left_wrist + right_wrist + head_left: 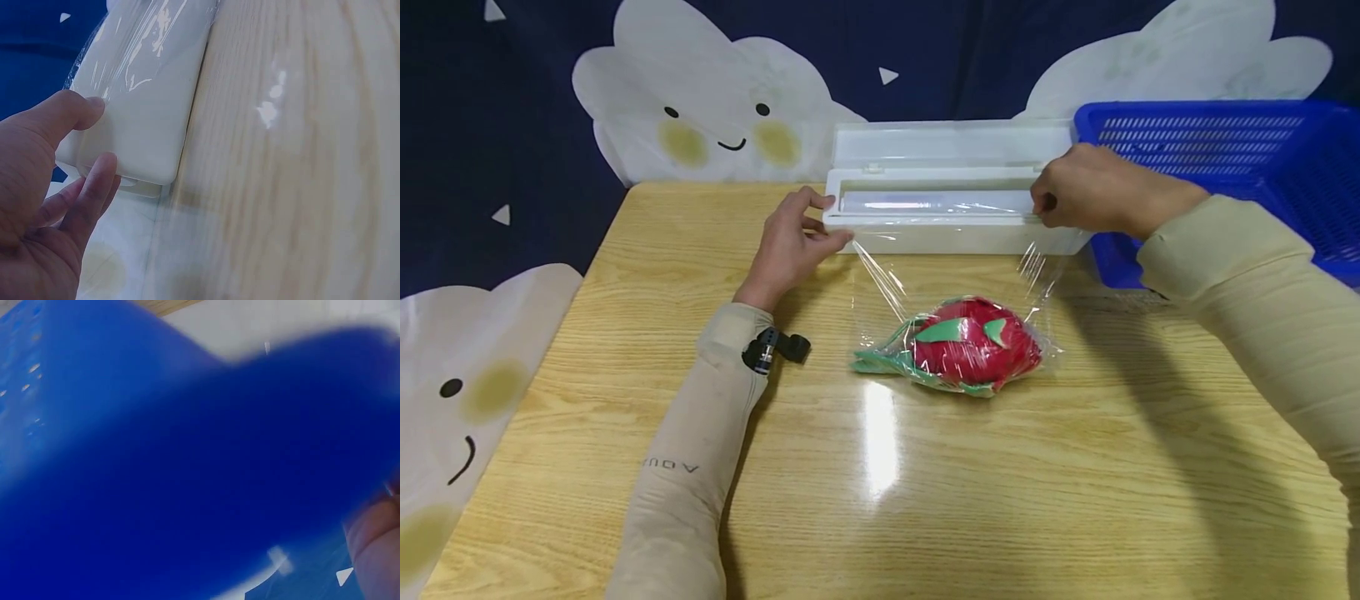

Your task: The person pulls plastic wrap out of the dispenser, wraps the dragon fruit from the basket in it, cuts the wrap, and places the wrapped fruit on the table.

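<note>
A white cling film box [958,239] with its lid up stands at the back of the table, a film roll [925,202] inside. Clear cling film [955,271] stretches from its front edge over a red and green object like a dragon fruit [973,342], covering it. My left hand [793,242] holds the box's left end, thumb on the front and fingers at the end wall; the left wrist view shows this too. At the right end, my right hand [1086,187] has curled fingers pinching at the box's front rail. What lies between those fingertips is hidden.
A blue plastic basket [1195,108] stands at the back right, beside the box and under the right forearm. It fills most of the right wrist view, blurred. A dark blue cloth with cloud faces [722,92] hangs behind the wooden table [1000,500].
</note>
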`<state>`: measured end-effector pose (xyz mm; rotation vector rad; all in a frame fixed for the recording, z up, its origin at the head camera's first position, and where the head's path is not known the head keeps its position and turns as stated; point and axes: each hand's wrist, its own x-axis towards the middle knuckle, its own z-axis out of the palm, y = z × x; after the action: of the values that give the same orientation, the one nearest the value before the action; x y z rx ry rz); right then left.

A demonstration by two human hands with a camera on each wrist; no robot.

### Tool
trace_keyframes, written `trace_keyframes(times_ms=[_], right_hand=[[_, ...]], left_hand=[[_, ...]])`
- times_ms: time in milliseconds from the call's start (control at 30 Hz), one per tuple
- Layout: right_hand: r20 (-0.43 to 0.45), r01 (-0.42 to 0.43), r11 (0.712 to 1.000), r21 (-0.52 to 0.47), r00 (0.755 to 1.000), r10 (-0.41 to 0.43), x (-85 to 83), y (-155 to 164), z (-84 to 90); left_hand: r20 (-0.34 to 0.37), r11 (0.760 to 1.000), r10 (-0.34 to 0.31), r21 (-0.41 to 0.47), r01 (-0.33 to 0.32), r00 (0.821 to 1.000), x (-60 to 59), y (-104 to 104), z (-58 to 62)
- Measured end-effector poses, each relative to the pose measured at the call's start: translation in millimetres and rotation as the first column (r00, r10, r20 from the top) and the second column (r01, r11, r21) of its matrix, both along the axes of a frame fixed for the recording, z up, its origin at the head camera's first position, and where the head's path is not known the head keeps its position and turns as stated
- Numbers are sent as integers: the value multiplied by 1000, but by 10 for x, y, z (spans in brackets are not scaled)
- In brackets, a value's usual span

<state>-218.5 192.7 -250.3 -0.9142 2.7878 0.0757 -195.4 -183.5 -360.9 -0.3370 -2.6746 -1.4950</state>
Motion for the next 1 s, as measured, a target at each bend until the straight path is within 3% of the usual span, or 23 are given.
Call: trace_keyframes(times_ms=[400, 700, 1000], right_hand=[[-33, -27, 999, 22, 999, 28, 0, 112, -10], [-4, -6, 995, 103, 1000, 6, 14, 156, 14], [-34, -43, 991, 125, 998, 48, 71, 138, 11]], left_hand=[[10, 1000, 12, -10, -12, 1000, -11, -4, -5], [-3, 1000, 6, -9, -6, 1000, -16, 9, 10], [10, 1000, 14, 10, -14, 1000, -17, 9, -4]])
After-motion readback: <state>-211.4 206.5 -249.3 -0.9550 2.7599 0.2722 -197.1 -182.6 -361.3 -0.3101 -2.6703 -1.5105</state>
